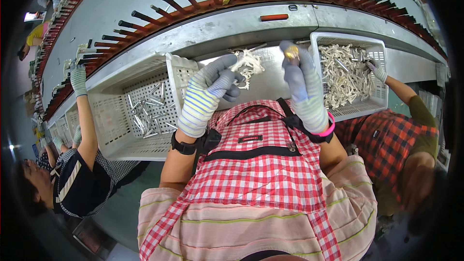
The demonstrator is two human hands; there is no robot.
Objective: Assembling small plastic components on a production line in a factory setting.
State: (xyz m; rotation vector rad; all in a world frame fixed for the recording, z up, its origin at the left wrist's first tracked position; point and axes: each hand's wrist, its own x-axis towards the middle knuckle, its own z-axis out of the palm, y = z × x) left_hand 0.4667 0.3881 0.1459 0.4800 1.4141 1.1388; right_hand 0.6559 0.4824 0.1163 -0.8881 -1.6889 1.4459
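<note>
Strips (247, 65): one tangled white bunch, pinched in the closed fingers of the left hand (209, 94), held over the grey shelf (270, 84) between two crates. Count of single strips cannot be told.

Piece (291, 53): one, small, yellowish, gripped at the fingertips of the right hand (303, 89), fingers closed around it, just right of the bunch and apart from it.

Hands: two, both in grey striped gloves. Left wrist carries one black band (183, 147); right wrist one pink band (330, 128).

Crates: two near, white, perforated. Left crate (121, 135) holds a loose scatter of metal tubes (147, 111), too many and too small to count. Right crate (379, 50) is filled with a heap of white strips mixed with a few tubes.

Apron (256, 174): one, red-and-white check, with black straps, below the hands.

Rack (203, 5): one curved orange rail behind the shelf, set with a long row of dark pegs; it bends out of view both sides.

Other people: two close by. One at left, arm raised, gloved hand (78, 79) at the pegs. One at right in a red plaid shirt, gloved hand (376, 69) inside the right crate. More workers sit farther along at left, indistinct.
</note>
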